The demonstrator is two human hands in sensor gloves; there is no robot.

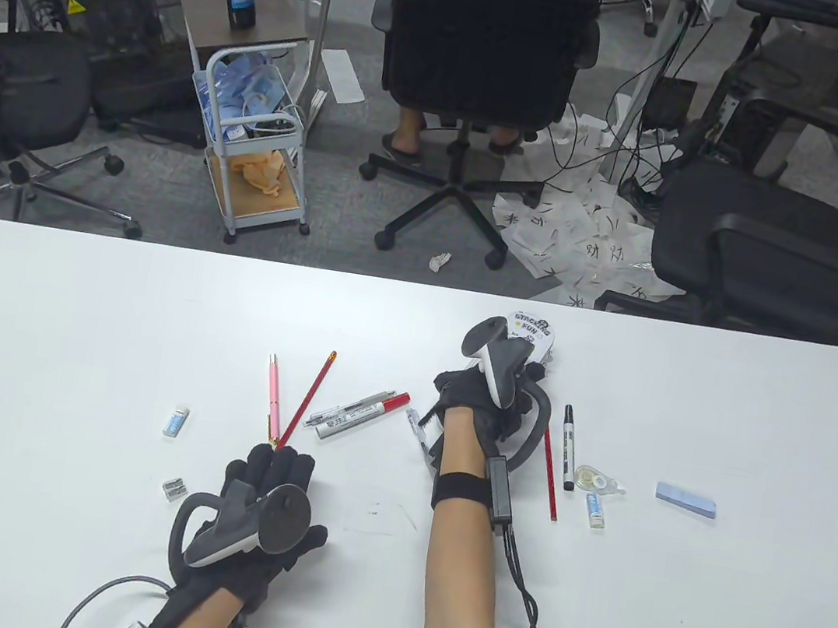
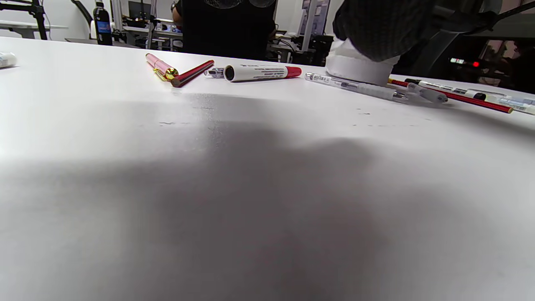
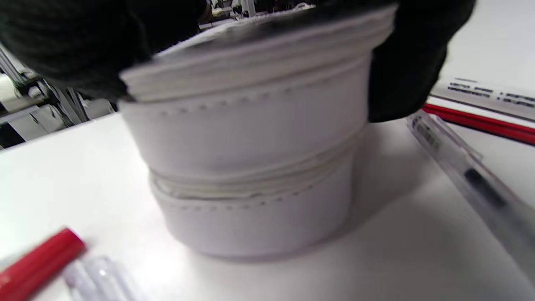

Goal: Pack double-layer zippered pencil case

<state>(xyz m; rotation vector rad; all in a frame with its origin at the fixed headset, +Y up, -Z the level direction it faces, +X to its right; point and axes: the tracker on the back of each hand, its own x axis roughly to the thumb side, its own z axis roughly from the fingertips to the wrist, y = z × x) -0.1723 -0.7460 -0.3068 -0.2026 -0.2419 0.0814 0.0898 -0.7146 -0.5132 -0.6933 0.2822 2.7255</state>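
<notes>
We are seeing a white fabric pencil case (image 3: 255, 167), a pink pen with gold trim (image 1: 274, 396), a red pencil (image 1: 307, 396) and a pale blue eraser block (image 1: 686, 500).

Lying on the table: two red pencils (image 1: 306, 397) (image 1: 550, 473), two small erasers (image 1: 176, 421) (image 1: 596, 510), two markers (image 1: 361, 415) (image 1: 568, 446). Also sitting there: one pink pen (image 1: 274, 395), one pencil case (image 3: 255, 167), one sharpener (image 1: 174, 488), one correction tape (image 1: 596, 479).
</notes>
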